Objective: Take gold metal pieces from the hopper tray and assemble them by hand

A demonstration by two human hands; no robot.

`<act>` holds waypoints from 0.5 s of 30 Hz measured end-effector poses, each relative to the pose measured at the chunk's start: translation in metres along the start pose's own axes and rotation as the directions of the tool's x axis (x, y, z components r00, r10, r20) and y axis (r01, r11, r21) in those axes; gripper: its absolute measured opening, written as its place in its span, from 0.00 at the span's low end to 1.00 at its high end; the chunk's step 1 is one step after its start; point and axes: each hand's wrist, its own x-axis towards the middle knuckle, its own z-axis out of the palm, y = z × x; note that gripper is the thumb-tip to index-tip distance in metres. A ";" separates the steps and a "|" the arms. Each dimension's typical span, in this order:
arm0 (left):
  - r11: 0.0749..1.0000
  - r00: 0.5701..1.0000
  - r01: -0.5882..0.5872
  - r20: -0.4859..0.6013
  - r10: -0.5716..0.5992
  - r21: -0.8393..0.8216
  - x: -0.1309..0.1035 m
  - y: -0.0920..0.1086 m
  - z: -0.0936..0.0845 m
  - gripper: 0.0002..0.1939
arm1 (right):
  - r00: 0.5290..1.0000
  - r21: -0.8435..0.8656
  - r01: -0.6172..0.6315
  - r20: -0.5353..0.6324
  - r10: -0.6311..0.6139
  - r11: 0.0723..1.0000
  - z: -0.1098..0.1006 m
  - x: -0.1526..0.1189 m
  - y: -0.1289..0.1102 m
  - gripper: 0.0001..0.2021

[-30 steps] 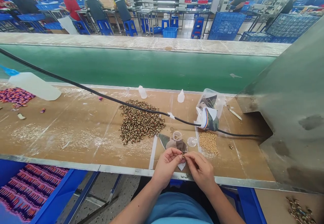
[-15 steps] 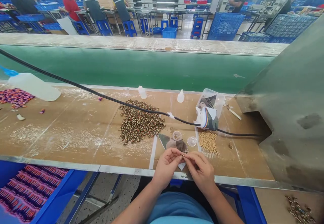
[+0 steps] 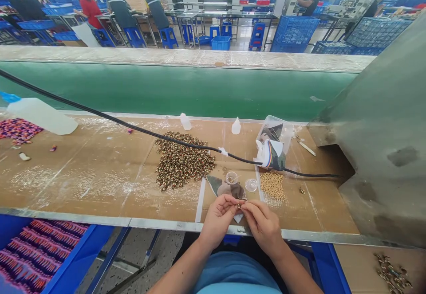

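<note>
Near the table's front edge, my left hand [image 3: 218,216] and my right hand [image 3: 262,221] meet fingertip to fingertip. Between them they pinch a small metallic piece [image 3: 238,205], mostly hidden by the fingers. Just beyond the hands lies a camouflage cloth [image 3: 215,184], with a small clear cup [image 3: 231,178] at its far side. A clear round lid [image 3: 251,185] is right of the cup. A heap of small gold and dark pieces [image 3: 183,163] lies to the left, and a pile of tan beads [image 3: 273,185] to the right.
A black cable [image 3: 109,117] crosses above the table. Two white bottles [image 3: 236,126] stand at the back, beside a plastic box [image 3: 285,130]. A metal housing [image 3: 392,152] rises at the right. Blue bin [image 3: 76,258] at lower left. People sit beyond the green belt [image 3: 199,90].
My hands stay together in nearly the same place. The small piece between the fingertips shows slightly more, and the camera view has shifted a little.
</note>
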 end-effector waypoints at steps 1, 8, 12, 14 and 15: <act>1.000 1.000 0.003 -0.002 -0.003 0.007 0.000 0.001 0.001 0.16 | 1.000 0.014 -0.014 0.007 0.014 1.000 0.000 0.001 -0.001 0.06; 0.998 0.998 0.064 -0.027 -0.064 -0.023 -0.001 0.005 0.007 0.22 | 0.974 0.099 -0.221 -0.022 0.224 0.970 -0.013 -0.001 0.010 0.08; 0.997 0.997 0.064 -0.044 -0.062 0.032 -0.002 0.003 0.008 0.21 | 0.796 -0.001 -0.605 -0.021 0.604 0.796 -0.041 -0.024 0.051 0.19; 0.995 0.998 0.031 -0.051 -0.026 0.095 -0.001 0.002 0.005 0.18 | 0.619 -0.053 -0.785 -0.048 0.784 0.617 -0.056 -0.040 0.079 0.24; 0.991 0.998 0.009 -0.057 -0.001 0.130 0.000 0.002 0.003 0.17 | 0.561 -0.059 -0.827 -0.047 0.826 0.559 -0.062 -0.047 0.093 0.25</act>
